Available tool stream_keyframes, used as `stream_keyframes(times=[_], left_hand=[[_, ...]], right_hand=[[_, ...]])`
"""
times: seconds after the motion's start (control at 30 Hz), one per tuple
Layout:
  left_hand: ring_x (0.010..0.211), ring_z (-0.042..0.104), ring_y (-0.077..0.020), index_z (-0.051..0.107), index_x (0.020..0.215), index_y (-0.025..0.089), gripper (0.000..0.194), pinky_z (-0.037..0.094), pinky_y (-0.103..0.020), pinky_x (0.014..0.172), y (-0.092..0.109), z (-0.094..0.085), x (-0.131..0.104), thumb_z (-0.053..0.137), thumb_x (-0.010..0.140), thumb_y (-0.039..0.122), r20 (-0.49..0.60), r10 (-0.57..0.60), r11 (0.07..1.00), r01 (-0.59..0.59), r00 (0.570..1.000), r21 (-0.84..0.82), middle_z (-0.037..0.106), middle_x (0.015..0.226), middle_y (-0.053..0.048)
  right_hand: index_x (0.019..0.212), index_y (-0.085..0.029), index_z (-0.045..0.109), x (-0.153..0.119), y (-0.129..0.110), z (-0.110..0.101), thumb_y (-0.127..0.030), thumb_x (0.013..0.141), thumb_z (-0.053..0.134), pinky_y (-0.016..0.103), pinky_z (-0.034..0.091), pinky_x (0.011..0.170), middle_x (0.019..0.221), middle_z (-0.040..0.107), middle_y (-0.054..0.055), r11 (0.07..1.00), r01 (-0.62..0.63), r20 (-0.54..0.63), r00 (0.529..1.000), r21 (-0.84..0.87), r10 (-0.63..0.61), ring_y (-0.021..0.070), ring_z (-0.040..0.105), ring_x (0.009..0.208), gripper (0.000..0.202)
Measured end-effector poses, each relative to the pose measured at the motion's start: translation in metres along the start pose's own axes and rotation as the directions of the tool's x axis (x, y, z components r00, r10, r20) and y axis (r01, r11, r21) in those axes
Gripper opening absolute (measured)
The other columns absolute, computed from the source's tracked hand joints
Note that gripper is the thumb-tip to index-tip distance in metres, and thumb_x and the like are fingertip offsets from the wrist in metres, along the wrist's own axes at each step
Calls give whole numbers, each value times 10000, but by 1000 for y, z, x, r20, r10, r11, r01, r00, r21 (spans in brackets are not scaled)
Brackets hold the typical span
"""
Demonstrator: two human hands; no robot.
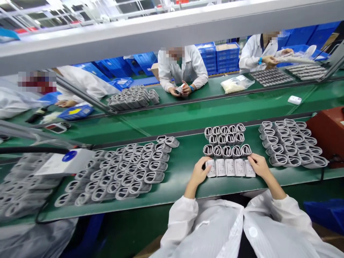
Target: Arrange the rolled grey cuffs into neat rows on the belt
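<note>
A row of rolled grey fabric cuffs (229,167) lies in front of me on the green bench, with printed faces turned up. My left hand (200,171) is closed against the left end of that row, thumb and fingers on the outermost cuff. At the opposite end, my right hand (259,165) presses on the last cuff, so the row is squeezed between both hands. Just beyond it stand more rows of rolled cuffs (227,151), their open loops facing up. The undersides of my fingers are partly hidden.
Large groups of rolled cuffs stand to the left (122,172) and right (291,143). A reddish-brown box (329,134) borders the right group; a white device (66,161) sits far left. Across the green conveyor (172,120), co-workers in white coats handle items.
</note>
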State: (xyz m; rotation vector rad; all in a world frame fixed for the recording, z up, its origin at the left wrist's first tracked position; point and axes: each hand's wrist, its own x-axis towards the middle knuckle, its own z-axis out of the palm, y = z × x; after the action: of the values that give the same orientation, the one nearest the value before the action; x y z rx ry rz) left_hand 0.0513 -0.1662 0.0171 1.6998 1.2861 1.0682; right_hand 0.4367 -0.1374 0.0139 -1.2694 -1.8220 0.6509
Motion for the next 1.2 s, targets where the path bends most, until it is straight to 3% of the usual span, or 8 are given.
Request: stream_keyframes(times=[0.47,0.63,0.83,1.07,1.2], left_hand=[[1222,778,-323,778,1206,238,484,603,-528,1138,2,-3,-2,570,1091,660,13,-34,999,33,999,9,816,1271,-160],[1215,767,-326,772,1189,254,436,610,-550,1120,4,-4,-7,526,1120,607,-17,-21,999,21,1000,35,796,1256,-158],[1134,748,-322,791,1230,315,335,636,-535,1025,2,-8,-16,539,1132,513,-10,2,998,-1,1000,60,762,1184,-127],[1133,735,-318,763,1276,335,323,625,-513,1021,12,-8,-19,518,1146,501,-26,14,996,-11,1000,94,759,1196,-119],[1143,733,-302,757,1262,288,352,618,-492,1031,14,-6,-13,491,1163,497,-24,24,996,-22,999,86,763,1202,-131]], right_hand=[[665,-229,487,0,-7,0,-689,1159,488,343,383,634,655,555,22,999,-43,11,999,-10,44,181,518,608,676],[685,-228,522,-2,-14,-1,-530,1178,530,340,401,612,650,556,10,1000,10,7,1000,-7,-10,179,556,594,579],[879,-254,664,-8,-23,-6,-281,1159,592,327,504,628,778,682,5,992,128,-3,992,-22,-128,182,675,665,290],[998,-298,663,-15,-15,-8,-285,1155,575,385,549,673,871,717,15,981,168,-18,985,-96,-170,216,716,722,181],[894,-283,617,-11,-10,-7,-264,1156,568,370,515,634,778,638,-8,976,196,8,980,-97,-197,180,657,652,267]])
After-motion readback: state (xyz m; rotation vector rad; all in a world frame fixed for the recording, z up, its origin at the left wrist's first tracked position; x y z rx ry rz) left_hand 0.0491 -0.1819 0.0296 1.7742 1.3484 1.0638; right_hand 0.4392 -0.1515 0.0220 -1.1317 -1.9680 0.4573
